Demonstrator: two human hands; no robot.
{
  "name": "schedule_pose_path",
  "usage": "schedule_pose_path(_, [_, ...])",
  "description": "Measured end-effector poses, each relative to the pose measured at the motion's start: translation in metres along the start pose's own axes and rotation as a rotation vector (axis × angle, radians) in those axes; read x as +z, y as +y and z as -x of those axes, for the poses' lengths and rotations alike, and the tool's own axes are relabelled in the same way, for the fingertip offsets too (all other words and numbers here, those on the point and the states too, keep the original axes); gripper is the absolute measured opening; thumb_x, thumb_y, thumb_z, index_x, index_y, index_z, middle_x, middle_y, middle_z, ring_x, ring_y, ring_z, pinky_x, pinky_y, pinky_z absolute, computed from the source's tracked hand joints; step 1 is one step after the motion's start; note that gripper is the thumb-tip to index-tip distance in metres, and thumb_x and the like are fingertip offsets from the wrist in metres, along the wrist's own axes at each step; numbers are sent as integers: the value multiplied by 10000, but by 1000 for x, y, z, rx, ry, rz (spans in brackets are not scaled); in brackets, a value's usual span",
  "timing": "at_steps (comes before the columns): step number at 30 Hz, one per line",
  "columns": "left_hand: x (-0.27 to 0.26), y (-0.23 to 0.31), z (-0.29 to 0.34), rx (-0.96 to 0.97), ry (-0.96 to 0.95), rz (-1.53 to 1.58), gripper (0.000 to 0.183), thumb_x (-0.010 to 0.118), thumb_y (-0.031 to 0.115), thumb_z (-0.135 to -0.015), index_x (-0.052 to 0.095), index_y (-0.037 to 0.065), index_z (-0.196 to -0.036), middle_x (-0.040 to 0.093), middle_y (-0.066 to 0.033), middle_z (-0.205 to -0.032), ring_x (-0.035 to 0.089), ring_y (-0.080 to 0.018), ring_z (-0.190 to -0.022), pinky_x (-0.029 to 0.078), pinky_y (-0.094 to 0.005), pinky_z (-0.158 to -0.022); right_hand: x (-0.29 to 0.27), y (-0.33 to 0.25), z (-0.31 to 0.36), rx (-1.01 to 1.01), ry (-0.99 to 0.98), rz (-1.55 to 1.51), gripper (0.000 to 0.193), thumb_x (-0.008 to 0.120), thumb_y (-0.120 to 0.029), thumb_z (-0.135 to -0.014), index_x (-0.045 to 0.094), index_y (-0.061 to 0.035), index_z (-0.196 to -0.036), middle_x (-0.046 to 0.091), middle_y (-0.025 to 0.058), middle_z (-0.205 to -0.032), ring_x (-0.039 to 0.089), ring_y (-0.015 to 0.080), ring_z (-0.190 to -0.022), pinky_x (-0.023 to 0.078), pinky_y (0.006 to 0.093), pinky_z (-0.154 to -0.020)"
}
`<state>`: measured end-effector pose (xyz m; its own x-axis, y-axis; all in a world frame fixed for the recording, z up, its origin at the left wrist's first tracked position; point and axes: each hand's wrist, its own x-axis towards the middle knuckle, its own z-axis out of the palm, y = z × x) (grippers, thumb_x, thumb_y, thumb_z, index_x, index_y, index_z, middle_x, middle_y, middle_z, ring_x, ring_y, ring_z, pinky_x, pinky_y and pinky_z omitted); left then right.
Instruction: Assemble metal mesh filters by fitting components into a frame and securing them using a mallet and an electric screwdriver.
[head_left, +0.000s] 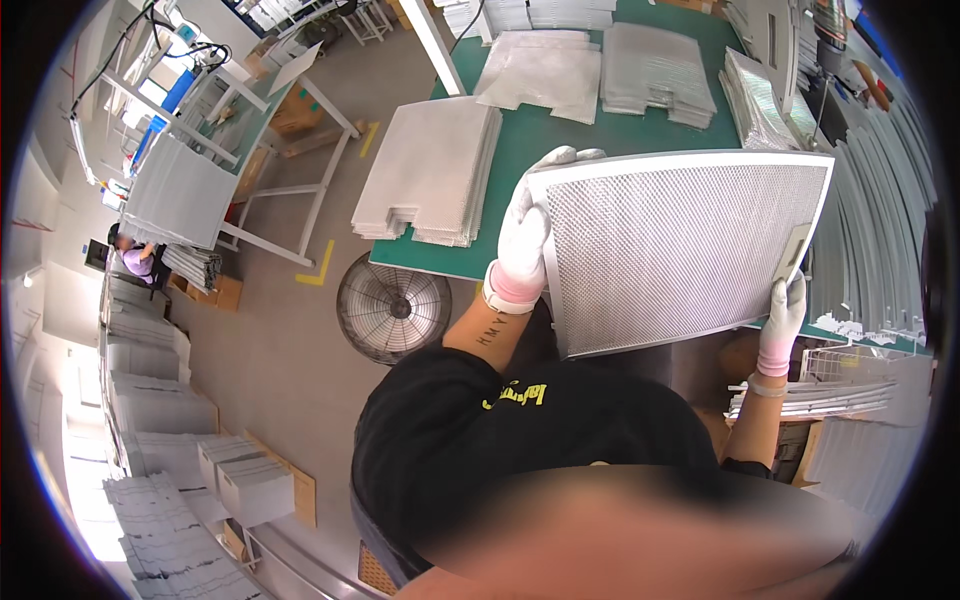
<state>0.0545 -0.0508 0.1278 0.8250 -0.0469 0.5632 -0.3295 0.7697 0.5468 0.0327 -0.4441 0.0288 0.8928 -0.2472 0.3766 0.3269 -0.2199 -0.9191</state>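
Note:
A framed metal mesh filter panel (pixel 680 245) is held up in front of me, tilted, with a pale metal frame and a small light inset near its right edge. My left hand (pixel 523 235), in a white glove with a pink cuff, grips the panel's left edge near its upper corner. At the lower right edge, my gloved right hand (pixel 785 318) is closed on the frame below the inset. Some fingers of both hands are hidden behind the panel. The panel covers part of the green worktable (pixel 553 146).
Notched mesh sheets (pixel 425 165) are stacked at the table's left edge, with more mesh sheets (pixel 655 70) farther back. Long metal frame strips (pixel 870 220) fill the right side. A round floor fan (pixel 400 307) stands left of the table. Another person (pixel 138 262) works far left.

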Motion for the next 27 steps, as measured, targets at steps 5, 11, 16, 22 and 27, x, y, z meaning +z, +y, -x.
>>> schedule_pose_path(5, [-5, 2, -5, -1, 24, -152, 652, 586, 402, -984, 400, -42, -1424, 501, -221, -1403, 519, -306, -1274, 443, -425, -1071, -1, -18, 8, 7, -4, 20, 335, 553, -159, -1023, 510, 43, -1287, 554, 20, -1062, 478, 88, -944, 393, 226, -862])
schedule_pose_path(11, [-45, 11, -40, -229, 241, -270, 464, 429, 331, -1066, 549, -43, -1313, 653, -136, -1203, 636, -191, -1048, 514, -313, -934, 2, -77, 9, 237, -286, -86, 440, 498, -229, -1025, 488, 80, -1338, 595, 76, -1156, 535, 124, -1044, 418, 250, -941])
schedule_pose_path(16, [-63, -1, -49, -336, 216, 8, 479, 442, 374, -1059, 562, -25, -1295, 649, -150, -1210, 648, -229, -1052, 552, -348, -898, 3, -87, 5, 258, -239, -134, 529, 507, -253, -1010, 442, 88, -1409, 589, 107, -1245, 531, 154, -1154, 378, 277, -1031])
schedule_pose_path(22, [-70, -17, -52, -384, 131, 61, 443, 428, 343, -1064, 573, -25, -1262, 658, -155, -1174, 671, -224, -1007, 585, -352, -847, 0, -92, 2, 238, -242, -510, 793, 601, -258, -923, 225, 79, -1534, 334, 233, -1557, 400, 272, -1400, 282, 355, -1172])
schedule_pose_path(27, [-69, -23, -47, -745, 308, 439, 462, 408, 351, -1057, 574, -44, -1229, 665, -160, -1130, 674, -259, -985, 566, -385, -874, 1, -104, 10, 346, -123, -676, 728, 570, -288, -946, 292, 76, -1512, 422, 226, -1498, 462, 285, -1355, 388, 392, -1125])
